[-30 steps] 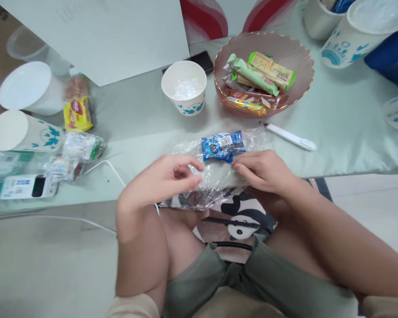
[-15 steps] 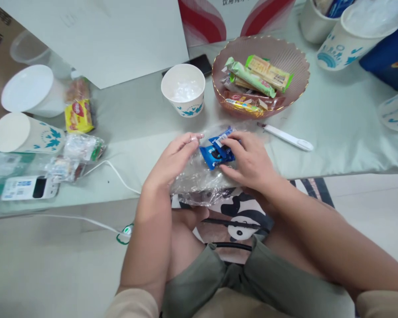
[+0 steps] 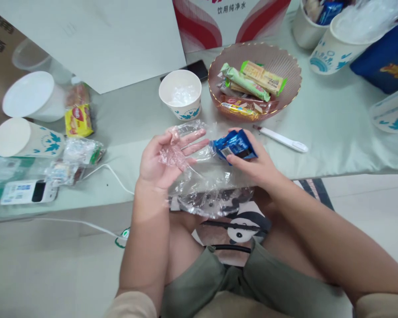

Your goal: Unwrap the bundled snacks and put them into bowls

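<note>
Palm up, my left hand [image 3: 166, 159] has its fingers stretched out and spread. A clear plastic bag [image 3: 212, 187] lies over its palm and fingers and hangs down over the table's front edge. I cannot tell whether the hand is inside the bag or only under it. My right hand [image 3: 255, 161] grips blue snack packets [image 3: 234, 145], thumb on the near side, just right of my left fingertips. Beyond my hands stands a paper cup [image 3: 181, 95] with clear crumpled plastic in it.
A pink ribbed bowl [image 3: 293, 84] of wrapped snacks stands behind my right hand, a white cutter [image 3: 285, 139] before it. Left are paper cups [image 3: 43, 141], snack packs [image 3: 78, 119] and a white device [image 3: 28, 192]. More cups [image 3: 328, 57] stand right.
My right hand has taken hold of the blue packets and lifted them off the bag. My left hand has turned palm up and spread its fingers, with the plastic over them.
</note>
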{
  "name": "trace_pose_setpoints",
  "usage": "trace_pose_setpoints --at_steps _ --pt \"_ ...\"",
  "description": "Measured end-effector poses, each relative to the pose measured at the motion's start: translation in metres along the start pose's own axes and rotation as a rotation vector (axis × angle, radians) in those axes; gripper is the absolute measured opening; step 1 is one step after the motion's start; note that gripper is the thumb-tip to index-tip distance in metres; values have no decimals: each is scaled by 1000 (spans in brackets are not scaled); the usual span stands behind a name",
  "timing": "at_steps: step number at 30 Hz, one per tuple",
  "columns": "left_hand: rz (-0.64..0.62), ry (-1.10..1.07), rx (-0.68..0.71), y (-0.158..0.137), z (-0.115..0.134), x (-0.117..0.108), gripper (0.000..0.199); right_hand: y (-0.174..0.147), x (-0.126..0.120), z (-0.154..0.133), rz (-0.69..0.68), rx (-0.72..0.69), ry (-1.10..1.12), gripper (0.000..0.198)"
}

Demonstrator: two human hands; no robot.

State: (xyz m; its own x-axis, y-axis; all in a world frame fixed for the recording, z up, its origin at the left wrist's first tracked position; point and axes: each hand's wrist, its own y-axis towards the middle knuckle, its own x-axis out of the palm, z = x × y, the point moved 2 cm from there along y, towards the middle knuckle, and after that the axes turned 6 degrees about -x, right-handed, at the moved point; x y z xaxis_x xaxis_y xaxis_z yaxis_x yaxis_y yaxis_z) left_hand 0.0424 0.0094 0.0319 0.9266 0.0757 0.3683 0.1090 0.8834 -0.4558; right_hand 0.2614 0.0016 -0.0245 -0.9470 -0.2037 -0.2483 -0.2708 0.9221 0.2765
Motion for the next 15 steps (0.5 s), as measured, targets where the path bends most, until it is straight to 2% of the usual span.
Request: trace_pose_setpoints --at_steps 3,6,8,12,15 --pt "212 17 66 11 -2 -18 24 -3 -6 7 188 28 101 58" --pt "329 -15 124 19 -5 -34 25 -9 -19 2 354 7 89 64" --pt "331 -39 127 21 -5 -38 24 -12 -31 -10 439 -39 -11 66" --pt "291 -71 105 17 -1 -35 23 1 -55 -42 593 -270 -267 58" --pt "268 -75 87 12 3 -27 26 38 -70 -60 546 -298 -377 48"
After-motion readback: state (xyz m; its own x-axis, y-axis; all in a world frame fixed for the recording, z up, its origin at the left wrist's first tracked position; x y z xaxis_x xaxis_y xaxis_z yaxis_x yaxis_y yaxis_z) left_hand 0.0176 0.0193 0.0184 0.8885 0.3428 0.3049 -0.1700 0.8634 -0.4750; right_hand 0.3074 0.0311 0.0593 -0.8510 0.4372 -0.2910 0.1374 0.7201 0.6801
